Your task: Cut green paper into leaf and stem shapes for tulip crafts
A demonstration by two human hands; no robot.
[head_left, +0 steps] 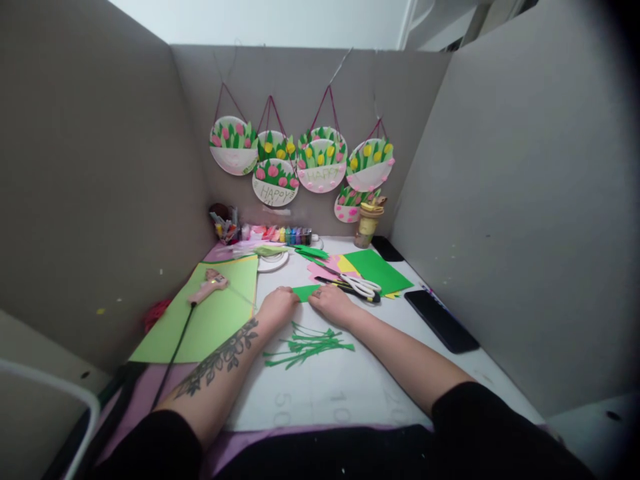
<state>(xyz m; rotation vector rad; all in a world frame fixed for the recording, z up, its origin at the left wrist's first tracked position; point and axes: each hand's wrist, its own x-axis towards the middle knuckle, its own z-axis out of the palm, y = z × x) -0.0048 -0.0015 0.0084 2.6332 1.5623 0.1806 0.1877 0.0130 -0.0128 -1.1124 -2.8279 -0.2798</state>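
A small piece of green paper (305, 293) lies between my two hands. My left hand (281, 307) is closed on its left end, and my right hand (331, 303) on its right end. Just below them on the white surface is a loose pile of thin green paper strips (310, 343). White-handled scissors (363, 285) and a black and yellow cutter (371, 297) lie beyond my right hand, beside pink and yellow paper pieces and a dark green sheet (380, 270).
A glue gun (209, 287) rests on light green sheets (200, 327) at the left. A black phone (441, 321) lies at the right. Paints (297, 235) and a jar (367, 230) stand at the back, below hanging paper-plate flower baskets (323, 167).
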